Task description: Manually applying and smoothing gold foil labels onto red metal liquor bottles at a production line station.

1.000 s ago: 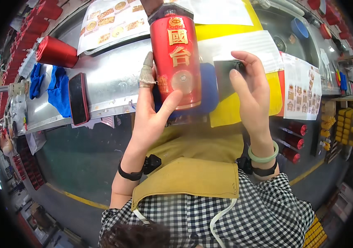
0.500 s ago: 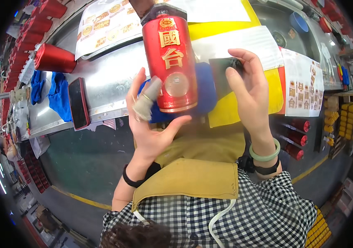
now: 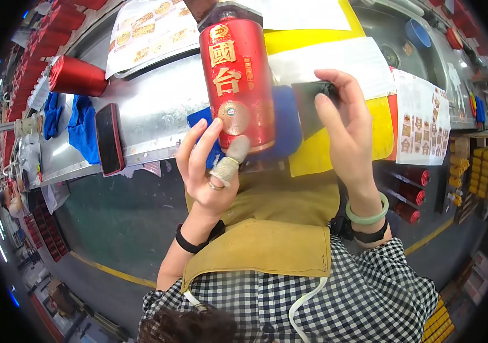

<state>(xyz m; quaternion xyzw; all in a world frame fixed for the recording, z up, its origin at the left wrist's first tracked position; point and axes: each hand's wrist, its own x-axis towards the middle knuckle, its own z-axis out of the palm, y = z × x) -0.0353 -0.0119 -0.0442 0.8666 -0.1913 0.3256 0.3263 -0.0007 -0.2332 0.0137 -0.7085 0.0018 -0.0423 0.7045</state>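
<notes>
A glossy red bottle [image 3: 246, 74] with raised gold characters and a round emblem lies in front of me, its far end against a dark angular holder [image 3: 229, 10]. My left hand [image 3: 207, 177] is at the bottle's near end, fingers stretched out and apart. One finger wears a pale wrapped cover [image 3: 227, 168]; its grey tip is at the bottle's lower edge, touching or very close. To the bottle's right, my right hand [image 3: 346, 123] pinches a dark, flat, see-through scraper-like blade [image 3: 310, 106] between thumb and fingers. The blade stands apart from the bottle.
A metal bench [image 3: 158, 86] carries a phone [image 3: 108, 139], blue cloths [image 3: 82, 134] and a red cylinder [image 3: 78, 76] at left. Printed sticker sheets [image 3: 152, 31] [image 3: 424, 123] flank the bottle. Yellow sheeting [image 3: 341, 146] and a blue pad [image 3: 285, 123] lie beneath my right hand.
The bottle has turned, its characters and emblem shifting left. My left hand has swung to the right, its covered finger moving to the bottle's lower edge. My right hand has hardly moved.
</notes>
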